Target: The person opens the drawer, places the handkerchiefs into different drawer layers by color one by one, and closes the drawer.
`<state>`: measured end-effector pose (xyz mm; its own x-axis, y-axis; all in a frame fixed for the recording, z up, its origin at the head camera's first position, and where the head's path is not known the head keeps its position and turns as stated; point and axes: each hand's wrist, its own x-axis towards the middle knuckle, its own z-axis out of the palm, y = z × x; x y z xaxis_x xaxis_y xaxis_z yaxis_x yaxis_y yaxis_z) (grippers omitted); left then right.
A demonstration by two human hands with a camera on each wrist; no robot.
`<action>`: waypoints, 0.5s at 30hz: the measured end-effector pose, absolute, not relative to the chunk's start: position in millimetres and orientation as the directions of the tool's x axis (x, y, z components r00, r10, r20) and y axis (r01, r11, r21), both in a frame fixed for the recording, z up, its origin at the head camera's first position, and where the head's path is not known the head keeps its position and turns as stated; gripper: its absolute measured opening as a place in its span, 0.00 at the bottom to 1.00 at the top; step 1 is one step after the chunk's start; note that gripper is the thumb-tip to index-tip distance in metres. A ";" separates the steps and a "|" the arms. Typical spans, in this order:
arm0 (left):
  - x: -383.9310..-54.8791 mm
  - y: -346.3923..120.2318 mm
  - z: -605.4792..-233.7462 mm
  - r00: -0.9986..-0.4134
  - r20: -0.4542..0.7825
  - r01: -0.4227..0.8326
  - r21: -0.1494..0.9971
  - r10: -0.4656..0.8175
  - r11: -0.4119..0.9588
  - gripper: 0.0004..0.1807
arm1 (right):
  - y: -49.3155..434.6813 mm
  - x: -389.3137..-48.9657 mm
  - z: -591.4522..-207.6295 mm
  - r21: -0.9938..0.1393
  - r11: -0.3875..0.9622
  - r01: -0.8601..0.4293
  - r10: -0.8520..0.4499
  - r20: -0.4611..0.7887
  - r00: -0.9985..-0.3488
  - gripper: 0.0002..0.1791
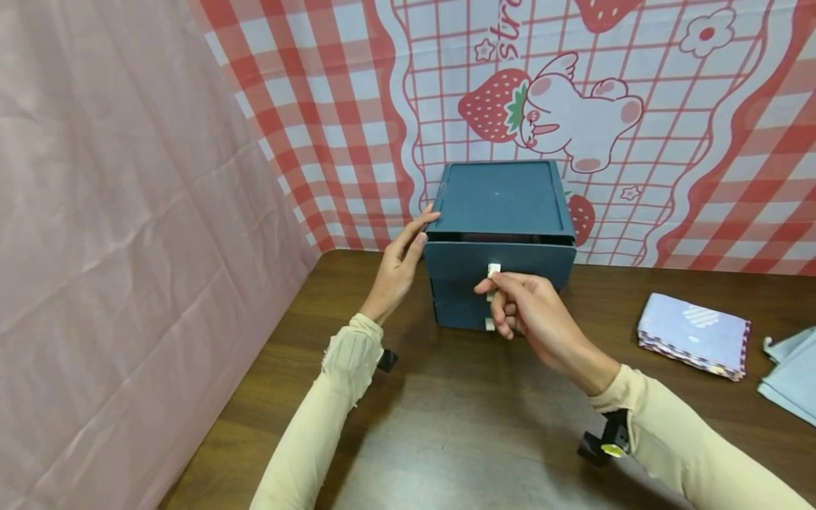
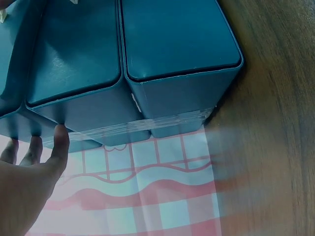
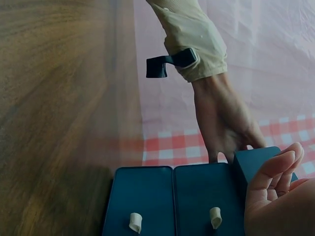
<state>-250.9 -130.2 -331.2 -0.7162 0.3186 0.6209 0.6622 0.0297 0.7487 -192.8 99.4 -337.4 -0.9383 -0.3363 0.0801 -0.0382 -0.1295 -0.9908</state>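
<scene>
A dark blue drawer cabinet stands against the patterned cloth. Its top drawer juts out a little, leaving a dark gap under the cabinet's top. My right hand pinches the small white pull tab on that drawer between thumb and forefinger. Along the cabinet's left side rests my left hand, its fingers extended; in the left wrist view, the fingertips touch the side wall. Two lower drawers are closed, each with a pale tab showing in the right wrist view.
To the right on the wooden table lie a folded lavender cloth and a light blue cloth, cut off by the frame edge. A pink curtain hangs at left, and a red-and-white checked cloth hangs behind the cabinet.
</scene>
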 end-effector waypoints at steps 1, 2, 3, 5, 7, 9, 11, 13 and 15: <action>-250.6 -130.4 -331.2 -0.719 0.618 0.659 0.751 0.318 0.034 0.22 | 99.2 -193.9 -337.5 -0.991 -0.130 -0.036 -0.333 0.078 -0.940 0.28; -250.6 -130.5 -331.3 -0.722 0.615 0.658 0.752 0.316 0.037 0.22 | 99.1 -194.9 -337.7 -0.991 -0.129 -0.036 -0.330 0.077 -0.941 0.27; -250.3 -130.6 -331.2 -0.724 0.614 0.656 0.754 0.316 0.039 0.22 | 99.0 -196.0 -337.8 -0.991 -0.131 -0.035 -0.328 0.077 -0.942 0.27; -250.6 -130.7 -331.5 -0.726 0.612 0.655 0.755 0.314 0.041 0.22 | 98.8 -198.1 -338.1 -0.990 -0.133 -0.036 -0.324 0.078 -0.943 0.26; -250.8 -130.8 -331.7 -0.727 0.611 0.652 0.757 0.312 0.037 0.22 | 98.8 -200.3 -338.4 -0.990 -0.134 -0.038 -0.323 0.080 -0.943 0.26; -251.3 -130.7 -331.9 -0.727 0.612 0.650 0.759 0.312 0.027 0.22 | 98.9 -202.6 -338.6 -0.990 -0.134 -0.039 -0.321 0.081 -0.943 0.26; -251.7 -130.7 -332.1 -0.729 0.609 0.645 0.764 0.313 0.014 0.22 | 99.1 -205.1 -338.6 -0.990 -0.135 -0.039 -0.319 0.081 -0.944 0.26; -251.5 -130.6 -332.3 -0.729 0.607 0.640 0.768 0.316 0.001 0.22 | 99.3 -207.5 -338.5 -0.990 -0.134 -0.039 -0.319 0.080 -0.944 0.27; -251.3 -130.5 -332.5 -0.730 0.604 0.636 0.772 0.320 -0.007 0.23 | 99.5 -209.7 -338.2 -0.990 -0.133 -0.037 -0.319 0.078 -0.945 0.27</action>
